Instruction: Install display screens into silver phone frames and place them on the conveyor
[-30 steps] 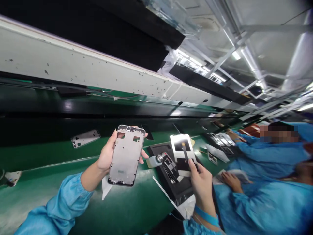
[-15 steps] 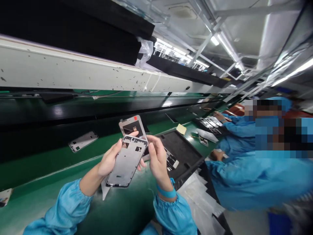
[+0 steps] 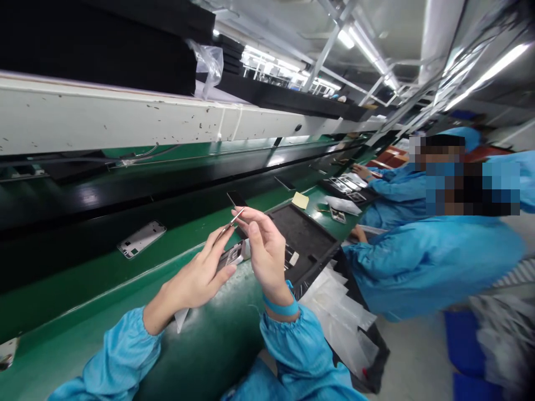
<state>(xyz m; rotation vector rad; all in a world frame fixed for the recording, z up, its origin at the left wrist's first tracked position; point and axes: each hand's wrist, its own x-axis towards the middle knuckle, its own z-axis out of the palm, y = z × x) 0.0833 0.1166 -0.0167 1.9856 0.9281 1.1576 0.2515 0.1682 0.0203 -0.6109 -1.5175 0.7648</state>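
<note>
- Left hand [image 3: 196, 281]: fingers stretched along a thin flat panel [image 3: 229, 227] and apparently gripping its lower end; the thumb stands apart below.
- Right hand [image 3: 267, 253]: fingers bent at the panel's upper end, thumb held away; from where I stand I cannot tell whether they pinch or merely touch.
- The panel lies between the two hands, slanting and edge-on to the wearer; handling it by its margins probably spares the broad faces.
- Grey phone part [image 3: 229, 256]: visible between the left fingers and thumb, partly covered; whether held or resting below is uncertain.
- Phone frame [image 3: 142, 238]: lying flat beyond the left hand and to its left, apart from the handwork, presumably so nothing knocks it.
- Black tray [image 3: 307, 228]: just right of the right hand, with small parts near its closer edge, likely kept there for short reaches.
- Yellow notepad [image 3: 300, 200]: at the tray's far edge, beyond the right hand.
- Clear plastic bags [image 3: 334, 312]: fanned in a pile to the right of the right forearm, overlapping, perhaps for easy lifting singly.
- Co-worker's blue sleeve [image 3: 418, 245]: well to the right of both hands.
</note>
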